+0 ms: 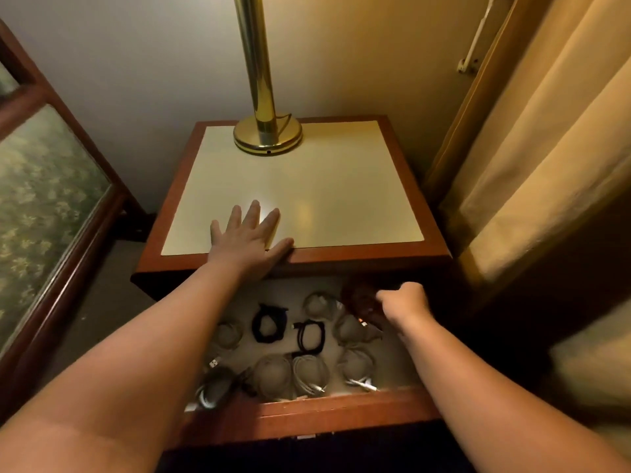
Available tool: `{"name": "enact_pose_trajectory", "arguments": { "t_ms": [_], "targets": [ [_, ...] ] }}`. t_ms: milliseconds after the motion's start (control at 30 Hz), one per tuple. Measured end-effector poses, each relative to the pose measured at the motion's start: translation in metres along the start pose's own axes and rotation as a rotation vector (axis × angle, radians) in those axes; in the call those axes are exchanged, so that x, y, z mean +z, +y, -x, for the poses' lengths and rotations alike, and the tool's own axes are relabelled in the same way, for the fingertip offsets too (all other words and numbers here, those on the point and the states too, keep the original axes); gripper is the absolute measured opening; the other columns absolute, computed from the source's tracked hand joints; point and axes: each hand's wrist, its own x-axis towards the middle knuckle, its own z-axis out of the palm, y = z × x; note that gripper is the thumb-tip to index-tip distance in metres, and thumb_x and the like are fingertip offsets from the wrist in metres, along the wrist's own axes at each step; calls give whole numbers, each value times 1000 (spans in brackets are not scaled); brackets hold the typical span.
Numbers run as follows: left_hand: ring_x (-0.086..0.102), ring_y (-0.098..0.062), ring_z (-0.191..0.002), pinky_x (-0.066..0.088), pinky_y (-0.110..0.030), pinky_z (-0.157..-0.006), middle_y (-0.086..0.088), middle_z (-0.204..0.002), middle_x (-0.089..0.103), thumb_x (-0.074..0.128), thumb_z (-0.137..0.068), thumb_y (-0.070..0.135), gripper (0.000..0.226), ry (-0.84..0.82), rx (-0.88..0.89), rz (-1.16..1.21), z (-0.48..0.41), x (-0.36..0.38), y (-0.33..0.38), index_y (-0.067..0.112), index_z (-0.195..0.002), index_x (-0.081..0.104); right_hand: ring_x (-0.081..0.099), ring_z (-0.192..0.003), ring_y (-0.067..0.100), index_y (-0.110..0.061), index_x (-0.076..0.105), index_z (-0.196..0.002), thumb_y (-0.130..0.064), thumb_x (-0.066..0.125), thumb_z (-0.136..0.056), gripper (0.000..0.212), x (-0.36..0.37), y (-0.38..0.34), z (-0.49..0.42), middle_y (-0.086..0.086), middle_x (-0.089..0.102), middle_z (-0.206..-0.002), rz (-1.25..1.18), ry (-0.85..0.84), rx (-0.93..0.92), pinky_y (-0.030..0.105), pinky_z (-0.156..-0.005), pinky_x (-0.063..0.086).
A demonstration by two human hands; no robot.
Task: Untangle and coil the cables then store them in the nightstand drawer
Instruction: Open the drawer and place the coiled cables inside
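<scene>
- Drawer (341, 401) of the nightstand (324, 199) stood open, with grey coils (273, 373) and black coils (268, 324) laid side by side on its floor.
- Left hand (251, 240) lay flat on the nightstand top at its six o'clock edge, fingers spread and thumb on the front lip. It held nothing.
- Right hand (404, 302) was curled inside the drawer at two o'clock, knuckles against a dark reddish coil (360, 298). Whether the fingers actually pinched that coil could not be told.
- Judged step in hand: seating this coil in the back corner.
- Recommended practice: lower the coil flat, keep it off the grey coil at its six o'clock, and let go only once the loops lie settled, lest they spring open or snag a neighbour.
- Brass lamp (268, 134), at twelve o'clock on the top, stood well apart from the work.
</scene>
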Motion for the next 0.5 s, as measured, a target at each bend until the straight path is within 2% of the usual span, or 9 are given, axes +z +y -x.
{"name": "enact_pose_trajectory", "arguments": {
  "t_ms": [67,133,200,233,300,400,433,500],
  "targets": [
    [-14,-30,-156,-1,-67,-121,3,-170,-16,10,-87,87,82,10,-5,-1,0,1,0,49,-158,-7,65,-90,37,-2,60,-82,-17,64,-90,17,3,-2,3,18,65,-88,116,-7,61,39,-81,54],
    [-13,-30,-156,0,-67,-121,3,-170,-15,11,-88,86,81,17,-4,2,0,2,0,48,-158,-6,59,-88,30,-8,56,-76,-11,60,-93,18,6,1,1,12,58,-84,119,-39,93,34,-77,49],
    [-13,-30,-156,0,-67,-121,3,-170,-14,11,-88,86,81,21,-2,9,0,3,-1,48,-158,-5,62,-96,34,-1,63,-92,-7,59,-93,8,6,3,4,15,62,-92,214,-32,62,30,-75,43],
    [-13,-30,-156,1,-67,-121,3,-170,-14,11,-88,86,81,22,-1,10,-1,3,-1,48,-158,-5,64,-102,38,3,65,-100,-6,59,-93,13,4,3,6,18,65,-99,283,-38,22,29,-75,42],
    [-12,-30,-156,1,-67,-121,3,-170,-14,12,-88,86,81,23,-3,13,-1,4,0,48,-158,-5,63,-112,39,2,65,-108,-9,57,-95,18,-4,3,20,18,67,-112,461,-53,-106,30,-80,43],
    [-12,-31,-157,1,-67,-120,2,-171,-12,13,-89,85,81,31,1,17,0,3,-1,48,-158,-4,54,-123,32,-10,56,-123,-24,49,-102,26,-12,9,37,11,57,-129,717,-28,-420,37,-101,39],
    [-11,-31,-157,2,-67,-120,2,-171,-12,14,-89,85,81,33,5,20,0,3,-1,47,-158,-4,51,-125,30,-12,54,-127,-30,47,-104,31,-12,14,40,8,53,-132,769,-61,-534,39,-104,36],
    [-11,-31,-157,2,-67,-121,2,-171,-11,14,-89,85,80,32,6,25,1,3,-1,48,-158,-4,47,-127,30,-13,51,-136,-46,41,-106,46,-8,23,45,8,51,-136,888,-239,-685,43,-108,35]
  ]
}}
